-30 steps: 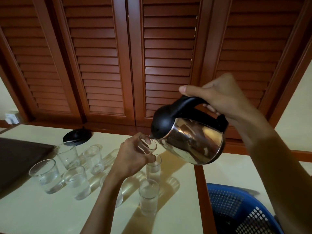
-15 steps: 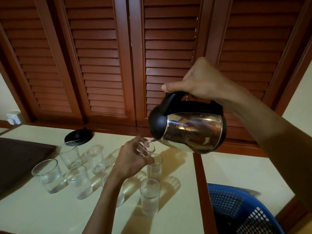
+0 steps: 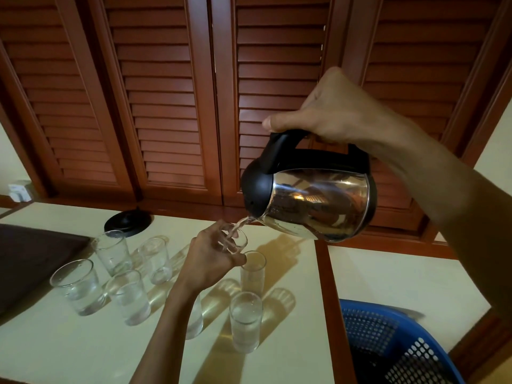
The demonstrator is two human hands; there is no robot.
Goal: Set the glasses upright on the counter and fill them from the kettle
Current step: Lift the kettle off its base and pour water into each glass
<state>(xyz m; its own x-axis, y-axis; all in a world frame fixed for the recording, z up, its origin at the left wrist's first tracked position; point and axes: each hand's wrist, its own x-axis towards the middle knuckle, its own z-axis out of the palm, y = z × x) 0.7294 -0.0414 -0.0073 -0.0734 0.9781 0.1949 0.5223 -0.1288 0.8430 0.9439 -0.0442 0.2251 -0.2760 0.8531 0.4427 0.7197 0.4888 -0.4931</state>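
The right hand (image 3: 329, 112) is wrapped tight around the black handle of a polished steel electric kettle with a black lid and spout collar (image 3: 313, 200), which it holds tipped forward and to the left, above the counter. A thin stream of clear water (image 3: 238, 225) runs from the spout into a clear tumbler (image 3: 235, 239) that the left hand (image 3: 209, 259) grips around its side, fingers curled about the glass, lifted clear of the cream counter top (image 3: 83, 353). Just beside and below this hand stand two tall clear glasses holding water, the far one (image 3: 253, 273) and the near one (image 3: 246, 321); a third (image 3: 195, 320) is partly hidden behind the left forearm. To the left, four wider clear tumblers stand upright in a loose cluster (image 3: 116, 275), each with some water. Behind them lies the round black kettle base (image 3: 128, 221). A dark brown mat (image 3: 30, 261) covers the counter's left edge. A blue perforated plastic basket (image 3: 393, 345) sits at lower right, and louvred reddish wooden shutters (image 3: 166, 92) fill the background.
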